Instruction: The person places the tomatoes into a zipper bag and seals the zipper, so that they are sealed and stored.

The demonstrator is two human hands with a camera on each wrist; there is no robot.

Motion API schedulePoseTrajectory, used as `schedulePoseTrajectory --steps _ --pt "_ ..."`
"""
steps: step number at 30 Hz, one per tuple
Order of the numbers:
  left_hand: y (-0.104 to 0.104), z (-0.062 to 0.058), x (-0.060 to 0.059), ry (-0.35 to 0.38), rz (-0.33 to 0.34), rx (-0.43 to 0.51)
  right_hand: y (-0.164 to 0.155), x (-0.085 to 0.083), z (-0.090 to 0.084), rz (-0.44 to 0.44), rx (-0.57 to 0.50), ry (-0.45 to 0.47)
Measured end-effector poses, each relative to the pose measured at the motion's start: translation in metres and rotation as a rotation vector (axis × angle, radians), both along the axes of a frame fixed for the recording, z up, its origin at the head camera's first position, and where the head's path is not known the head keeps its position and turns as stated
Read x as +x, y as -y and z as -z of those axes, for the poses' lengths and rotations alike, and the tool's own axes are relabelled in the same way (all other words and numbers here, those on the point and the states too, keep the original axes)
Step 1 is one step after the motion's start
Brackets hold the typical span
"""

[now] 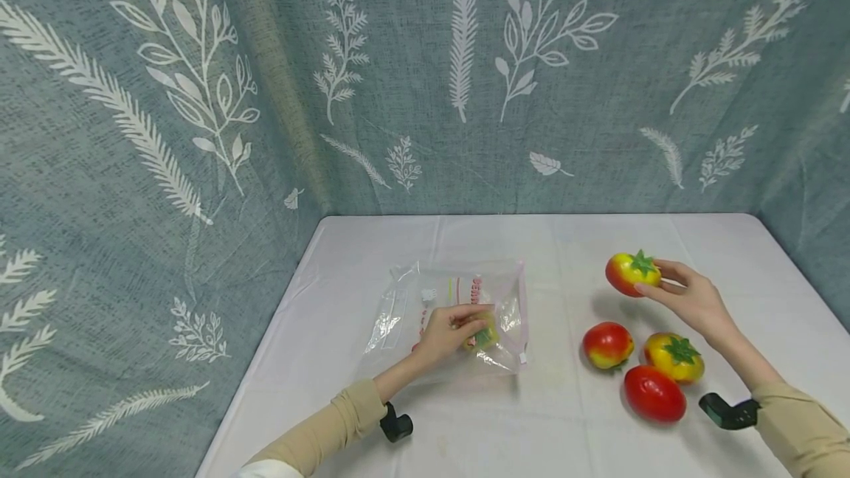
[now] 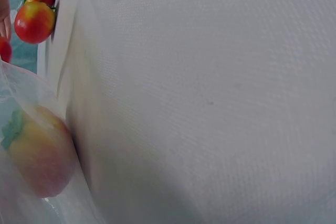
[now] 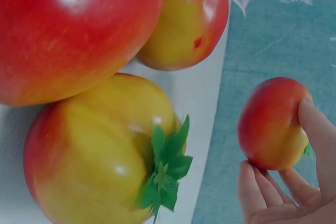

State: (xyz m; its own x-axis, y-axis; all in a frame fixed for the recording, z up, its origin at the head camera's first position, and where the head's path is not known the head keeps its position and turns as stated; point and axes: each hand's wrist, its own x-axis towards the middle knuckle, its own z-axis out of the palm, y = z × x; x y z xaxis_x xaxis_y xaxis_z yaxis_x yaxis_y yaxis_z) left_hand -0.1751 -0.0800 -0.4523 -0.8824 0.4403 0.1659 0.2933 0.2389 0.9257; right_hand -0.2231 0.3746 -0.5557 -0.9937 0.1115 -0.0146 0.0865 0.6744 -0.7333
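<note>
A clear zip bag (image 1: 398, 301) with red print lies on the table, its pinkish zip edge toward the right. My left hand (image 1: 451, 330) pinches the bag's film, its fingertips beside a red-and-yellow tomato (image 2: 42, 153) seen through the plastic. Raised over the table on the right, another red-and-yellow tomato (image 1: 631, 274) with a green leafy top is held between the thumb and fingers of my right hand (image 1: 693, 301). Below that hand rest a red-and-yellow tomato (image 1: 607, 345), a yellower one (image 1: 674, 357) with green leaves, and a smooth red one (image 1: 654, 394).
A white cloth covers the table (image 1: 558, 419). Behind it and along the sides hangs a blue-green curtain (image 1: 412, 80) with white leaf patterns. Black wrist devices are on both arms, the left one (image 1: 396, 423) close above the cloth.
</note>
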Motion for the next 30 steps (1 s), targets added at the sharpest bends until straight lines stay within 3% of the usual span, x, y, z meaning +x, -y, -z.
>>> schedulePoseTrajectory --steps 14,17,24,30 --pt "-0.001 0.003 -0.002 0.006 0.001 0.003 0.013 0.002 -0.010 0.011 -0.020 -0.019" --pt "-0.001 0.004 -0.003 0.007 0.000 0.004 0.028 0.010 -0.031 0.015 -0.023 -0.007" --pt "-0.001 0.005 -0.004 0.003 0.001 0.002 0.078 0.046 -0.112 -0.070 -0.091 0.044" --pt "-0.001 0.005 -0.003 -0.003 0.000 -0.005 0.093 0.053 -0.127 -0.083 -0.094 0.060"
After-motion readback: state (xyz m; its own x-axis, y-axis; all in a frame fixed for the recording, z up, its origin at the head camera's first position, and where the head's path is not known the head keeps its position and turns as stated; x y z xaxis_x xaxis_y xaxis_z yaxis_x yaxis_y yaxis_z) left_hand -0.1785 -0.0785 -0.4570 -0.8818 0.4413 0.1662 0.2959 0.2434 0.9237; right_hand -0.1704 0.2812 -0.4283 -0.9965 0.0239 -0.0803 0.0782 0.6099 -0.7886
